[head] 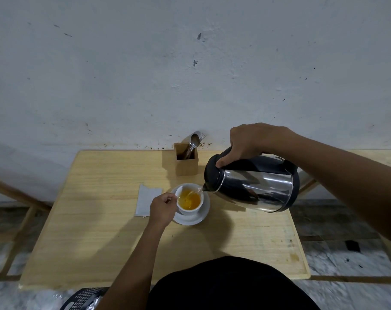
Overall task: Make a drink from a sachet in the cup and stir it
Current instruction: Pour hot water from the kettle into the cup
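Cup [189, 201] sits on a saucer [193, 217] mid-table, w/ orange-yellow liquid inside, roughly two-thirds up. Step in hand: pouring water. A thin stream runs from the kettle [251, 183] spout into the cup's right rim.

Left hand [162, 209] is at the cup's left side, fingers closed on what looks like the handle, steadying it. Right hand [249, 142] is wrapped tight round the kettle's black handle, thumb pressed on the lid, kettle tilted left w/ spout just over the cup.

Sachet [147, 200] lies flat on the table [100, 231] just left of the cup, partly behind the left hand; looks empty, so powder is prob. already in.

Far side, near the wall: wooden holder [186, 162] w/ a spoon [194, 142] and fork standing in it.

Next, by my read: tip kettle back upright before the cup brims, set it down to the right, then reach far for the spoon and stir. Main risk is overfill or a drip onto the saucer.
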Demonstrator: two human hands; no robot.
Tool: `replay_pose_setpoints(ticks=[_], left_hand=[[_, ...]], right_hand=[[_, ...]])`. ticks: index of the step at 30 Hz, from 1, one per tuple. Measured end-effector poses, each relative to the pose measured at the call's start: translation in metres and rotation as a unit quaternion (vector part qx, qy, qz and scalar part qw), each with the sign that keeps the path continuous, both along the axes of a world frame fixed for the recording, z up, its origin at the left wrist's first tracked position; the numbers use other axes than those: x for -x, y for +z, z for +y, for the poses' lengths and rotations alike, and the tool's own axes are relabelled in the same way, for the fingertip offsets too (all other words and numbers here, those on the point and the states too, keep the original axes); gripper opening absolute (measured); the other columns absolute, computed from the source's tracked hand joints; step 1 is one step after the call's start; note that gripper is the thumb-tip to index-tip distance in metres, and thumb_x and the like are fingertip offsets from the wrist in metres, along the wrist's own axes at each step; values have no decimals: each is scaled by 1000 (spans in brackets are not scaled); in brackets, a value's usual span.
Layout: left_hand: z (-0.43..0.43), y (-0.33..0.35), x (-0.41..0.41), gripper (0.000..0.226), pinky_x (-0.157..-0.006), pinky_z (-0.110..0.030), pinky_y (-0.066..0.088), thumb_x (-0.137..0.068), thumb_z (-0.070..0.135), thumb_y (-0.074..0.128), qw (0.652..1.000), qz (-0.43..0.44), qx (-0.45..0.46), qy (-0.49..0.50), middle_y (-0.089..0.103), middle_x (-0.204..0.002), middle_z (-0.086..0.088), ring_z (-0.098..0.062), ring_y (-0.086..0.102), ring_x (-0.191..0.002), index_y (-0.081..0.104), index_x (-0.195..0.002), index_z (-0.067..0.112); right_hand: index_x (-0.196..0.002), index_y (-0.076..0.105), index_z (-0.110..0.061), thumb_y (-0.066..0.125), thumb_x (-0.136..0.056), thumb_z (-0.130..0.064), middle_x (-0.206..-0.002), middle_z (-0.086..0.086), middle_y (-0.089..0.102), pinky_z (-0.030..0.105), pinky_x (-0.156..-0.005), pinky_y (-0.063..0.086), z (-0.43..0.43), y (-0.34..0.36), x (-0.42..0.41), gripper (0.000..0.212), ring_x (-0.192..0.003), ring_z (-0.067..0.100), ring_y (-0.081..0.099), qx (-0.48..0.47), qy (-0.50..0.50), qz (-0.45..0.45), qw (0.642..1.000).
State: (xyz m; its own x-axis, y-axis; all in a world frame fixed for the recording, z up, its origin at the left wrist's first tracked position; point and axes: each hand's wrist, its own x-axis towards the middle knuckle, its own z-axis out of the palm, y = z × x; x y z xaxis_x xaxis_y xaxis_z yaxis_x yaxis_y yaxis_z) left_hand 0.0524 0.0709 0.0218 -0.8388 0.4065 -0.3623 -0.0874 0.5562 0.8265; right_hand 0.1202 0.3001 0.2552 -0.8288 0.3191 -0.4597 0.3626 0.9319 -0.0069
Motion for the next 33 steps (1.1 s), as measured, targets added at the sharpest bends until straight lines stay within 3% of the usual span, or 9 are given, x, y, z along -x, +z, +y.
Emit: replay_pose_setpoints(ticks=[15,21,28,33], left_hand=[[0,2,-2,20,-74,-36,51,-92,16,55,1000,3,5,3,67,-85,-6,-25,62,-84,71,-98,7],[0,4,-2,17,-73,-39,53,-92,16,55,1000,-8,3,3,66,-81,-4,-23,62,-79,71,-95,10],[3,5,-3,14,-75,-42,54,-90,17,55,1000,-14,13,18,67,-78,-5,-25,63,-79,67,-84,17],[8,5,-4,14,-71,-37,51,-89,19,55,998,-20,29,46,67,-78,-6,-26,62,-76,68,-83,17]], right_hand=[[-60,36,-18,62,-65,-79,-58,-3,46,31,-58,35,0,-3,-6,67,-53,15,43,-10,8,12,1000],[-58,37,-16,60,-66,-81,-56,-2,45,30,-56,34,10,-6,-13,69,-52,17,42,0,-1,27,1000],[-46,34,-14,58,-62,-84,-45,-2,33,31,-52,26,48,-23,-36,75,-46,18,33,73,-57,83,992],[-45,28,-11,57,-59,-85,-47,4,25,33,-54,22,82,-41,-65,82,-45,19,26,152,-123,196,961]])
